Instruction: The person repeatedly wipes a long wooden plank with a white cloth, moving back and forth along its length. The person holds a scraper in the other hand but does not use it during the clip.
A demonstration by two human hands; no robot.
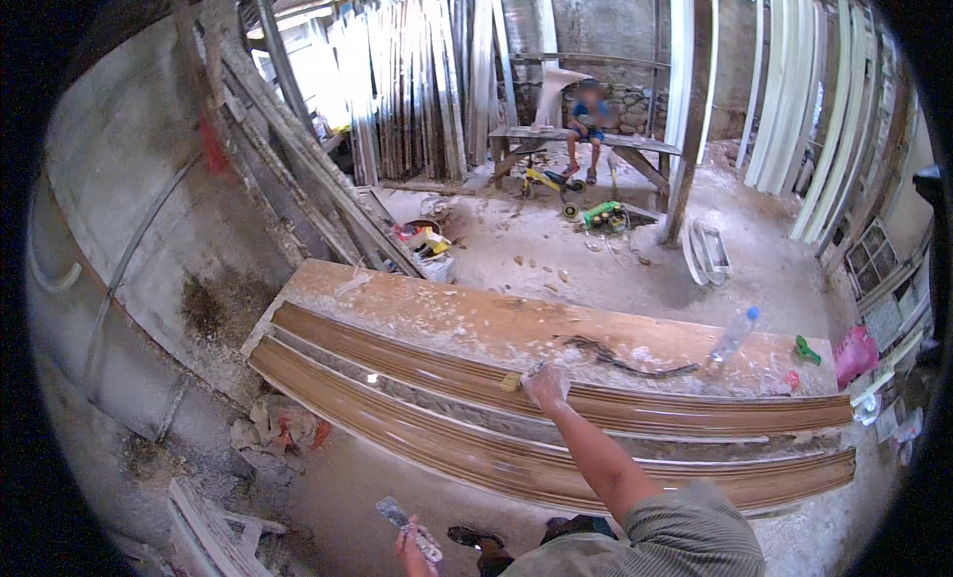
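Two long, glossy brown, ridged wooden mouldings, side by side, narrow gap between.
Far moulding (397, 355) and near moulding (397, 422) lie lengthwise at near side of dusty tan wooden desk (635, 334); small yellowish-tan tool (511, 382), brush or sponge unclear, at far one; flat grey-bladed scraper (392, 512) held apart, blade tilted up-left.

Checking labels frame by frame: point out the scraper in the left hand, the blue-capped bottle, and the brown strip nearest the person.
Scraper (391, 510), head view: on the flat blade.
Blue-capped bottle (732, 341), head view: on its clear body.
Brown strip (481, 462), head view: on its upper face.
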